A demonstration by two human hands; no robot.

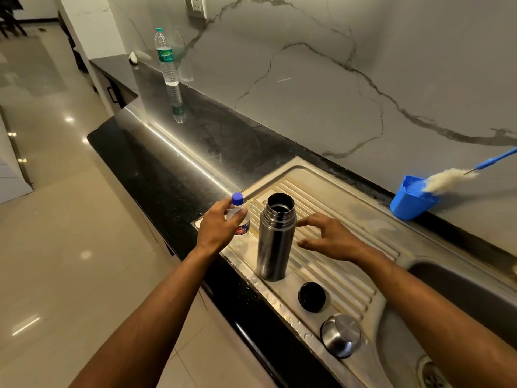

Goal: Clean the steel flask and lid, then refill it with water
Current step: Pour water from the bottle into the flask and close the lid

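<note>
— So how far along did it look?

— Late, I'd judge. The steel flask (275, 236) stood upright and uncapped on the ribbed draining board (347, 203), with its black stopper (312, 297) and steel cap (340, 335) lying apart from it, nearer the camera. Droplets sat on the board's edge, so the washing seemed done.

— And the hands?

— The left hand (216, 228) was wrapped around a small water bottle (240, 217), its blue cap on, just beside the flask. The right hand (328, 239) hovered near the flask's other side, fingers spread and holding nothing.

— So what remained?

— The refill, probably: uncapping that bottle, pouring, then closing the flask. Whether the flask held any water, I couldn't tell. A bottle brush (447, 179) rested in a blue cup (411, 203) by the wall.
</note>
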